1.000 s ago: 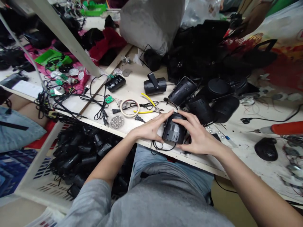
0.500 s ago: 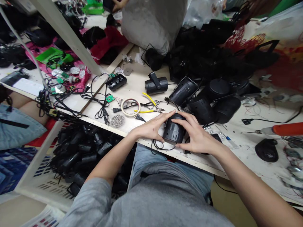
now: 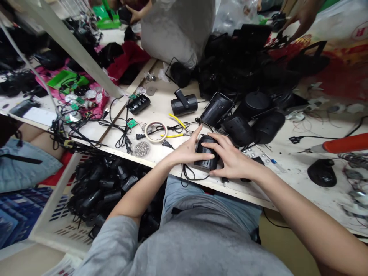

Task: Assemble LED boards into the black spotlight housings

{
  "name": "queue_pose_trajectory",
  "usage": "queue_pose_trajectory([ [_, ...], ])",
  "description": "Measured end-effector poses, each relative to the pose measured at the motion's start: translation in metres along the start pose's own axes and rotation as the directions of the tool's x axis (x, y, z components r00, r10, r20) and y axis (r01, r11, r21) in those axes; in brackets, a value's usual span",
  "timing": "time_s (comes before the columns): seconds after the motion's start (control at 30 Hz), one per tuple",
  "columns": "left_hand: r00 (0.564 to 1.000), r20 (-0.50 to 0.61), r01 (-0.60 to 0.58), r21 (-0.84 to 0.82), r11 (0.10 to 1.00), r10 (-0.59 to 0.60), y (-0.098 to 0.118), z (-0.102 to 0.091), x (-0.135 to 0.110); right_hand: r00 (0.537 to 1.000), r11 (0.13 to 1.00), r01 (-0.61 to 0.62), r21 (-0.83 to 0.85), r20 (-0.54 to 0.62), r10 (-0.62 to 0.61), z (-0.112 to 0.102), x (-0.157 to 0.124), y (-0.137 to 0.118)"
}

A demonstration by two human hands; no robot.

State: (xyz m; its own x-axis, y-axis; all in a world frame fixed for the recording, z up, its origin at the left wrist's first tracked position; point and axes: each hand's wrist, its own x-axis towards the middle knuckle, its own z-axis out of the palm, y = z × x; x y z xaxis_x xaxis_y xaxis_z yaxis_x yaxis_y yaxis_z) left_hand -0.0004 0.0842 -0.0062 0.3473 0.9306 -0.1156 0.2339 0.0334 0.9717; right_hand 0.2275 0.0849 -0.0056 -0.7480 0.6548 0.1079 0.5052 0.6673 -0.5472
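Note:
A black cylindrical housing (image 3: 206, 162) stands near the table's front edge, between my two hands. My left hand (image 3: 186, 151) grips it from the left, the thumb lying across its front and the index finger pointing up and away. From the right, my right hand (image 3: 234, 159) curls its fingers over the top and side, thumb low. A thin black cable (image 3: 188, 173) loops beside the housing's base. Just beyond my left hand lie yellow-handled pliers (image 3: 176, 135), a roll of tape (image 3: 155, 132) and a round heap of small screws (image 3: 142, 148).
More black housings (image 3: 217, 109) crowd the table behind my hands. An orange-handled screwdriver (image 3: 343, 143) lies at right. Below the table at left is a white crate (image 3: 47, 226) full of black parts. Across the table, another person's hand (image 3: 301, 23) reaches among black parts.
My left thumb has come across the housing's front, and the left index finger has lifted off its top. My right hand stays around the housing. Another person's hand has appeared at the back right.

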Motion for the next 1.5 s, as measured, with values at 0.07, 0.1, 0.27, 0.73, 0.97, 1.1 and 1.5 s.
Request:
queue_pose_trajectory([
  [0.07, 0.993, -0.095, 0.072, 0.057, 0.996, -0.067, 0.005, 0.017, 0.000, 0.999, 0.999, -0.037, 0.010, 0.011, 0.037, -0.002, 0.000, -0.002],
  [0.1, 0.986, -0.124, 0.121, 0.071, 0.990, -0.111, 0.008, 0.023, -0.001, 0.998, 0.998, -0.055, 0.018, 0.010, 0.055, -0.004, -0.001, -0.003],
  [0.27, 0.931, -0.273, 0.200, -0.169, 0.965, -0.240, 0.010, 0.034, -0.008, 0.936, 0.970, -0.162, 0.181, -0.285, 0.209, -0.001, -0.014, -0.024],
  [0.73, 0.845, -0.345, 0.010, -0.753, 0.658, -0.408, 0.000, 0.037, -0.032, 0.639, 0.533, -0.258, 0.806, -0.272, 0.720, 0.061, 0.018, -0.091],
  [0.97, 0.839, -0.368, -0.019, -0.756, 0.655, -0.400, -0.011, 0.036, -0.035, 0.650, 0.635, -0.170, 0.754, -0.398, 0.647, 0.061, 0.018, -0.089],
  [1.1, 0.821, -0.422, -0.074, -0.746, 0.662, -0.384, -0.011, 0.039, -0.033, 0.650, 0.712, -0.170, 0.681, -0.466, 0.600, 0.071, 0.017, -0.086],
  [1.5, 0.924, -0.296, -0.025, -0.682, 0.731, -0.244, 0.003, 0.032, -0.042, 0.713, 0.821, -0.042, 0.569, -0.559, 0.423, 0.025, 0.014, -0.062],
])
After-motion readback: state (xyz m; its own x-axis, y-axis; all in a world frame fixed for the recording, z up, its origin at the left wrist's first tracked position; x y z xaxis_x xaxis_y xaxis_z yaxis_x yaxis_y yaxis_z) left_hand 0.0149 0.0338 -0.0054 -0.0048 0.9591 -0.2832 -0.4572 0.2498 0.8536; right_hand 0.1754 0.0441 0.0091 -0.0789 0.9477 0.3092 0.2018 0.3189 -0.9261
